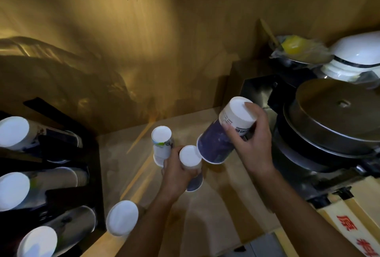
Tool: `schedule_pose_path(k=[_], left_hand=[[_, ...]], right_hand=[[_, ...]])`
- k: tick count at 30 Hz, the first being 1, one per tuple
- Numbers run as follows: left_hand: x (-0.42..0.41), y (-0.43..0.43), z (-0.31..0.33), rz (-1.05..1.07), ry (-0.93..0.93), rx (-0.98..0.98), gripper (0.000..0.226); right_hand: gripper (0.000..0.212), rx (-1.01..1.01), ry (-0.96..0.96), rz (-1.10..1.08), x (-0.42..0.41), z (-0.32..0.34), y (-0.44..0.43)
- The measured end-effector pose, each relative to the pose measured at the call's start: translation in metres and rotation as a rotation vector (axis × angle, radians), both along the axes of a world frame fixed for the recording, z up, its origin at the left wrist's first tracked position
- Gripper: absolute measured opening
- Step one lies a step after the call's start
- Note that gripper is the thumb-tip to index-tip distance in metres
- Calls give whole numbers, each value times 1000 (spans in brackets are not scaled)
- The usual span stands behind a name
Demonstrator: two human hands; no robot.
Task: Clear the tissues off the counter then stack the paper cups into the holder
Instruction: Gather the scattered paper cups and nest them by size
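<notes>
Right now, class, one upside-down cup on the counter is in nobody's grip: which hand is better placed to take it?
Left. The left hand grips a cup right beside the loose cup. The right hand holds the tilted dark cup farther away, and would probably have to cross over.

we see a dark blue cup with a white band of dark print and a white base, a white cup with green and dark marks, a black holder, tan wood counter, red characters.
</notes>
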State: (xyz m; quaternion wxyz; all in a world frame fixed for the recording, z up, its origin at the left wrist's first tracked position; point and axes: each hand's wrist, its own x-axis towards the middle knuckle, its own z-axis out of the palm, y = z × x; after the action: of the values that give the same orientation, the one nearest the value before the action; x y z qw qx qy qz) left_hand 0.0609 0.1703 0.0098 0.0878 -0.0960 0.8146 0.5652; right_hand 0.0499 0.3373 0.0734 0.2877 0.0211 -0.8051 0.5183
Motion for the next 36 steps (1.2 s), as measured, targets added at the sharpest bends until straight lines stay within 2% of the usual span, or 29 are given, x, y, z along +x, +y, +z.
schedule_pose_path(k=[3, 6, 13, 18, 22, 25, 36], left_hand=[[1, -2, -4, 18, 20, 76, 58], [0, -4, -4, -5, 58, 64, 63], [2, -6, -13, -42, 124, -3, 62], [4, -6, -25, -87, 91, -78, 83], [6, 1, -32, -159, 131, -222, 71], [8, 3, -42, -166, 127, -252, 65], [-8, 7, -43, -103, 154, -283, 54]], right_hand=[[57, 20, 116, 48, 9, 9, -12], [59, 50, 123, 106, 12, 9, -22], [62, 50, -31, 242, 8, -11, -29], [69, 214, -166, 389, 6, -43, -29], [66, 258, -324, 470, 8, -78, -30], [65, 252, -424, 494, 11, -93, -28], [64, 352, -486, 540, -16, -89, -25]])
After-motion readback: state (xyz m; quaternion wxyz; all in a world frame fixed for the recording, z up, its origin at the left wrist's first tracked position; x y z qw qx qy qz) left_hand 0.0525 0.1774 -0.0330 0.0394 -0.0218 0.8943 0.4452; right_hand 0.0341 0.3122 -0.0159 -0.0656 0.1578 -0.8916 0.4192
